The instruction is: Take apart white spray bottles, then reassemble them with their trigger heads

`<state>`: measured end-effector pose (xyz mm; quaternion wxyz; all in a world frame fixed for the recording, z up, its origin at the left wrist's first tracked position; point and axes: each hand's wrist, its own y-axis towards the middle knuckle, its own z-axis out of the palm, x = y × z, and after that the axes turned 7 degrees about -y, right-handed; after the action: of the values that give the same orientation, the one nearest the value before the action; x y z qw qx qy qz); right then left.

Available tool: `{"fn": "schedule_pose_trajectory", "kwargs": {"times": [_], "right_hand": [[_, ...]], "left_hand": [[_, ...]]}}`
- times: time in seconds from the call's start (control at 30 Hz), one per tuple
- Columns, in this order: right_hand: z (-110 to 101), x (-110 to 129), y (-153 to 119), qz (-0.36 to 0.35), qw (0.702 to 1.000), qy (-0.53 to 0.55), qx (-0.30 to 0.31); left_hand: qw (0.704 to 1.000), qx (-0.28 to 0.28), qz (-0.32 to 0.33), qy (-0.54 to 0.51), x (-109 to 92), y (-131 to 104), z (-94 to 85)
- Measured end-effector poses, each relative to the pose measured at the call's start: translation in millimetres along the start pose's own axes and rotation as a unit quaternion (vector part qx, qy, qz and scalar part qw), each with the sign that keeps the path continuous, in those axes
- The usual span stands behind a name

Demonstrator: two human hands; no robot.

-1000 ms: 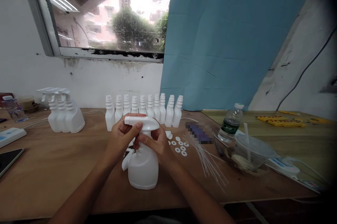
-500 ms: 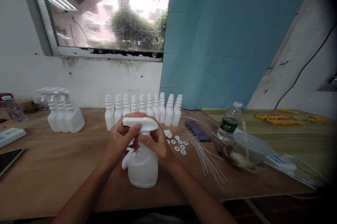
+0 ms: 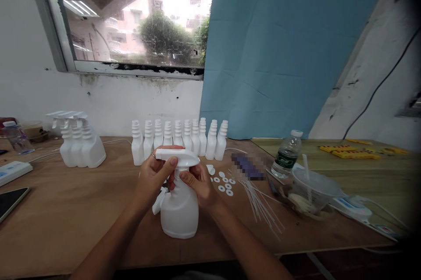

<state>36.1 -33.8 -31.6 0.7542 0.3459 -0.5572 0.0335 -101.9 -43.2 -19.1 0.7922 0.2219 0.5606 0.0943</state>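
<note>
A white spray bottle (image 3: 180, 214) stands upright near the table's front edge, with a trigger spray head on its neck. My left hand (image 3: 158, 170) grips the spray head, thumb on its side below the nozzle; the far fingers are partly hidden. My right hand (image 3: 199, 183) is closed around the neck just under the head, thumb across the front. Behind the bottle, on its left, a loose white trigger head (image 3: 160, 201) is partly covered. White ring washers (image 3: 225, 186) and thin white dip tubes (image 3: 259, 203) lie to the right of my hands.
Several headless white bottles (image 3: 137, 146) stand in a row at the back. Spray bottles with heads (image 3: 83, 148) stand at the left, near a phone (image 3: 11, 203) and a power strip (image 3: 15, 170). A water bottle (image 3: 287, 155) and a plastic bowl (image 3: 315, 186) are at the right.
The view has shifted slightly, so everything sits a little lower. Both hands keep their hold on the spray bottle, with only a slight shift of the fingers.
</note>
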Motion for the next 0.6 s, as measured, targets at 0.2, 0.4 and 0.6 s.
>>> {"fn": "schedule_pose_trajectory", "kwargs": {"times": [0.2, 0.4, 0.6], "right_hand": [[-7, 6, 4, 0.064, 0.996, 0.001, 0.054], [-6, 18, 6, 0.122, 0.983, -0.009, 0.135], [1, 24, 2, 0.105, 0.983, -0.034, 0.144]], "left_hand": [[0.996, 0.001, 0.050, 0.071, -3, -13, -15.7], [0.988, 0.018, 0.023, 0.153, 30, -62, -41.2], [0.956, 0.091, -0.033, 0.277, 43, -81, -39.6]]}}
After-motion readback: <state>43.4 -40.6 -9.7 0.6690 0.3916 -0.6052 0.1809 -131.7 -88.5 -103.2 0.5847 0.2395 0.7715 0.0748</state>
